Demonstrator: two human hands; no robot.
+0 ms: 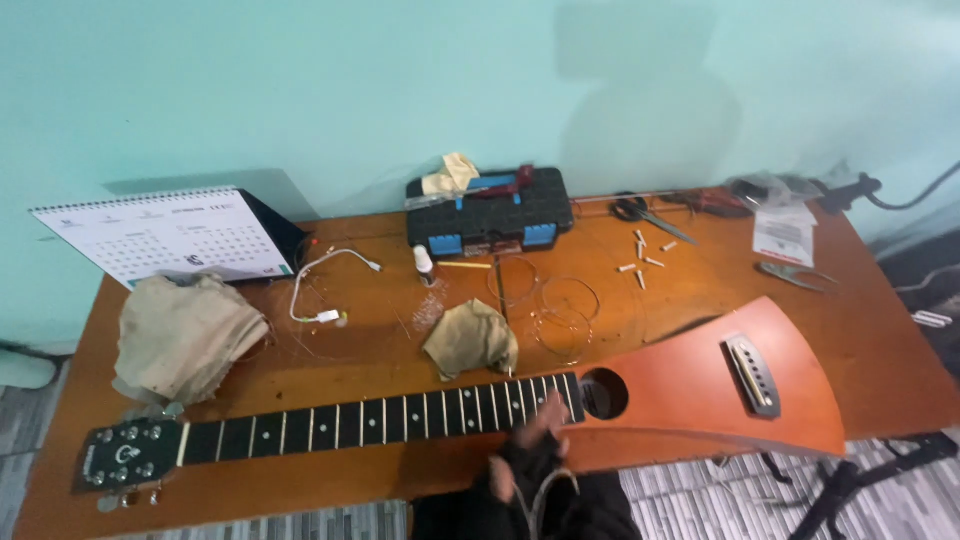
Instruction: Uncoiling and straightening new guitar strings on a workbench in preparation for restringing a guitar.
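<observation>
Glossy wooden table [330,460], wedge-shaped orange guitar [700,395], one blurred hand [530,450], grip and side unclear

guitar body [700,395]: orange-brown
fretboard [380,415]: black, white fret lines
toolbox [490,222] behind guitar: black, blue latches
cloths [470,338]: beige
wall [400,90]: pale teal

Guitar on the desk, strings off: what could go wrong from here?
1. The guitar has its body corner past the table front edge; a nudge from the hand on the fretboard might tip it off.
2. Small white pins lie loose near the scissors; they could roll away or get lost.
3. Coiled strings beside the cloth could snag a sleeve or prick fingers.
</observation>
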